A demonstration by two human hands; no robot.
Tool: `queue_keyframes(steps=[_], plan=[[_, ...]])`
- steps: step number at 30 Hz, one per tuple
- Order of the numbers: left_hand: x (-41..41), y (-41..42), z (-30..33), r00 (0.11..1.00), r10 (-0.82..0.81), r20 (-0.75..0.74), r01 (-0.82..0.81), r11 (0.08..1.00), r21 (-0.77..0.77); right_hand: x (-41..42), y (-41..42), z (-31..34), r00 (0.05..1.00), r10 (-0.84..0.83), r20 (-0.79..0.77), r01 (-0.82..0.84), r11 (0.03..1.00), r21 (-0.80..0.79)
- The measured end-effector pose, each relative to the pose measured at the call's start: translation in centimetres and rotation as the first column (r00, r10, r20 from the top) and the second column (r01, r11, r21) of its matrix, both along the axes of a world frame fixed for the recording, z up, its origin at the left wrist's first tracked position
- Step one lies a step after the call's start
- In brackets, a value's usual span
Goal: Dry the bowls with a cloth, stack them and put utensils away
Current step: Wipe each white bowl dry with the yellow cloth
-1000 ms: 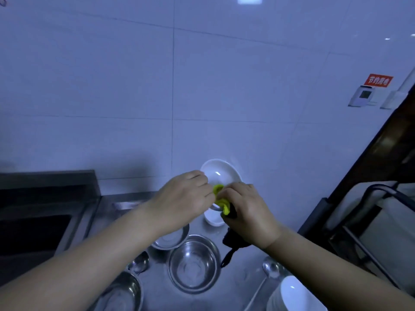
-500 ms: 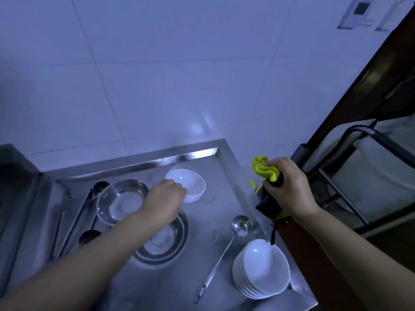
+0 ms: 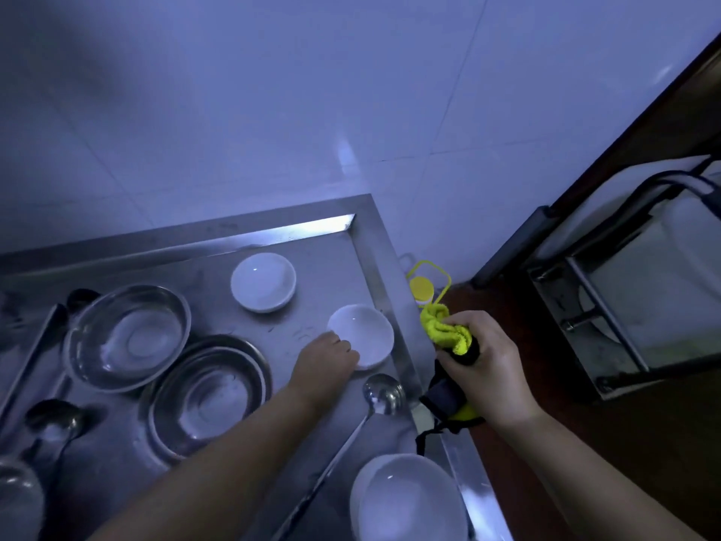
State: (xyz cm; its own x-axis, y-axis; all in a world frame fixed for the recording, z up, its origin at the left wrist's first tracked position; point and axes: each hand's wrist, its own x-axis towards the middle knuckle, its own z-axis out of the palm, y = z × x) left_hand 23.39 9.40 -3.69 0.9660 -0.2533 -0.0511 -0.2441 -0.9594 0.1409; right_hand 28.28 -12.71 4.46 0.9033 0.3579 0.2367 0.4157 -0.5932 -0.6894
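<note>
Left hand [image 3: 329,357]: fingers curled on the rim of a white bowl [image 3: 361,336], newly set by the counter [image 3: 218,240] edge. Right hand [image 3: 482,365]: grips the bunched cloth [image 3: 444,328], drawn off to the side. Second bowl [image 3: 263,282] behind; stack [image 3: 407,501] near. Wiping done; stacking seems next.

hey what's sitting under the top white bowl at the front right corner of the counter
More white bowls: the top bowl caps a stack, and rims of those beneath show along its left edge. How many is unclear, since the top bowl covers them and the picture cuts the stack off.
</note>
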Motion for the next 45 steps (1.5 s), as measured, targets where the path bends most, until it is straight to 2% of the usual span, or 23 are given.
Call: queue_keyframes(steps=[8,11,14,17,20,22,25,29,33,35,38,41,45], plan=[[0.3,-1.1,-2.8,0.997,-0.009,0.079,0.016,0.996,-0.093,1.9,0.8,-1.7,0.999,0.039,-0.033,-0.038,0.999,0.021],[0.1,0.5,-3.2,0.988,-0.002,0.156,0.029,0.985,-0.170,2.6,2.0,-1.5,0.997,0.071,-0.032,-0.069,0.996,0.058],[0.6,4.1,-1.9,0.954,0.219,0.206,-0.186,0.968,-0.168,3.2,3.4,-1.4,0.995,0.095,-0.020,-0.093,0.994,0.065],[2.0,8.8,-0.9,0.880,0.438,0.185,-0.435,0.899,-0.057,3.5,4.6,-1.7,0.993,0.119,-0.023,-0.119,0.992,0.032],[3.3,12.0,-0.9,0.793,0.608,0.042,-0.608,0.794,-0.002,3.4,5.7,-1.9,0.987,0.147,-0.058,-0.144,0.989,0.039],[4.0,12.7,-1.0,0.678,0.730,-0.082,-0.733,0.680,-0.001,3.2,6.4,-2.0,0.984,0.161,-0.075,-0.157,0.986,0.048],[4.7,12.3,-1.1,0.495,0.850,-0.179,-0.869,0.488,-0.086,3.0,7.2,-2.1,0.980,0.169,-0.106,-0.164,0.985,0.054],[4.2,11.7,-1.2,0.306,0.880,-0.362,-0.940,0.219,-0.263,2.5,7.6,-2.2,0.977,0.177,-0.120,-0.173,0.984,0.044],[2.5,11.6,-1.5,0.178,0.830,-0.528,-0.949,0.004,-0.314,1.8,8.3,-1.8,0.972,0.209,-0.108,-0.207,0.978,0.030],[1.0,11.5,-1.2,0.170,0.786,-0.594,-0.941,-0.049,-0.335,1.3,9.0,-1.2,0.970,0.222,-0.097,-0.220,0.975,0.029],[-1.8,11.1,0.7,0.232,0.734,-0.638,-0.900,-0.087,-0.427,0.1,10.4,0.3,0.973,0.216,-0.081,-0.213,0.976,0.038],[-5.0,10.7,4.2,0.332,0.734,-0.592,-0.816,-0.092,-0.571,-1.4,12.7,2.3,0.981,0.164,-0.105,-0.156,0.984,0.083],[-9.7,11.1,11.0,0.496,0.731,-0.469,-0.610,-0.091,-0.787,-4.1,16.5,5.0,0.981,0.095,-0.169,-0.063,0.981,0.185]])
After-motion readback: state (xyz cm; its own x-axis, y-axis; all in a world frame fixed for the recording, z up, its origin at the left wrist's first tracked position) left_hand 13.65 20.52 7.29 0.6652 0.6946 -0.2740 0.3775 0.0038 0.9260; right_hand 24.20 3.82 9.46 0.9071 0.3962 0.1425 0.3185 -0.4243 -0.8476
